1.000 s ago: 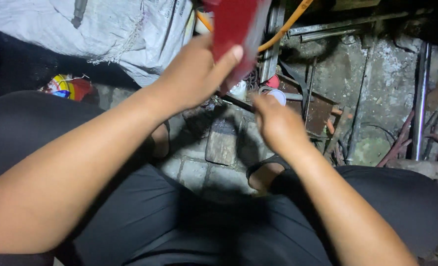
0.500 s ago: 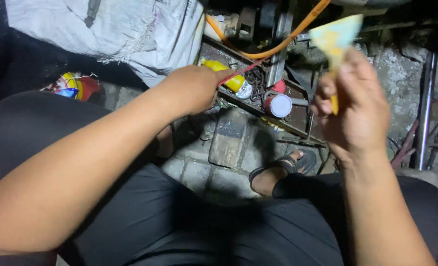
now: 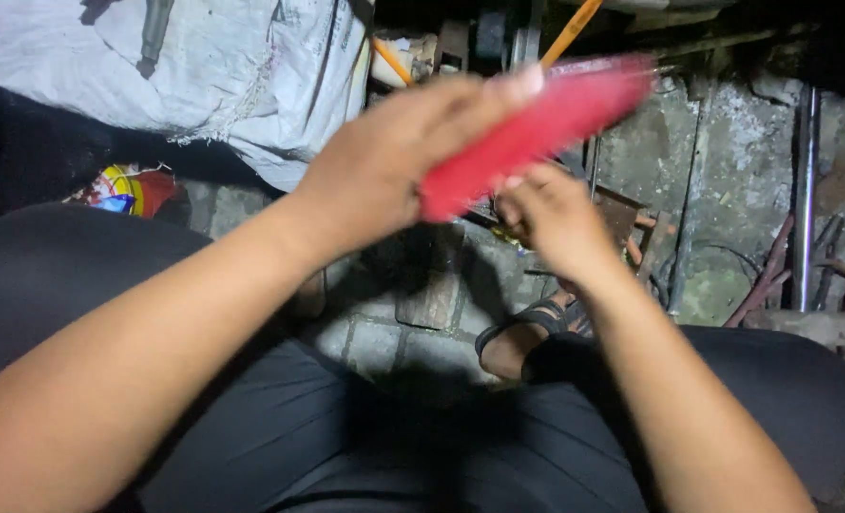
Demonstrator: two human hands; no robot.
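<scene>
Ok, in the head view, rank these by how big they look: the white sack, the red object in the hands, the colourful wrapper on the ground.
1. White sack, largest, though cut off by the frame.
2. Red object, blurred and nearer the camera, so its size is unsure.
3. Colourful wrapper, smallest.

A long, flat red object, blurred so its kind cannot be told, slants across the upper middle of the frame, its far end raised toward the upper right and its near end lower at centre. It sits between both hands, above the brick floor.
</scene>
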